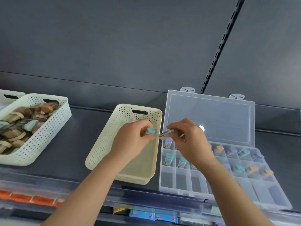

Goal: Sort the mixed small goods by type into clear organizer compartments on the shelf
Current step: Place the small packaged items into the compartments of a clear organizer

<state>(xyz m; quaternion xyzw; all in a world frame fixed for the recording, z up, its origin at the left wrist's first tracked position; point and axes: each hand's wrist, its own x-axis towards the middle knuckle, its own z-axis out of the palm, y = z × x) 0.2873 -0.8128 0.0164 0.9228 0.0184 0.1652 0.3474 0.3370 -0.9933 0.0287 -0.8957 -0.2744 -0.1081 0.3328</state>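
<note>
Your left hand (133, 139) pinches a teal-capped tube (151, 131); your right hand (189, 139) grips another tube (166, 133), lying left-right, partly hidden by fingers.

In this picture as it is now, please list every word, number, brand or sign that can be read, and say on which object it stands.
None can be read.
Label on the small item in the right hand: dark print, too blurred.
Labels on the items in the clear organizer: too small.
Orange tags on the shelf edge: blurred.
Blue packets on the shelf below: red marks, unreadable.
</note>
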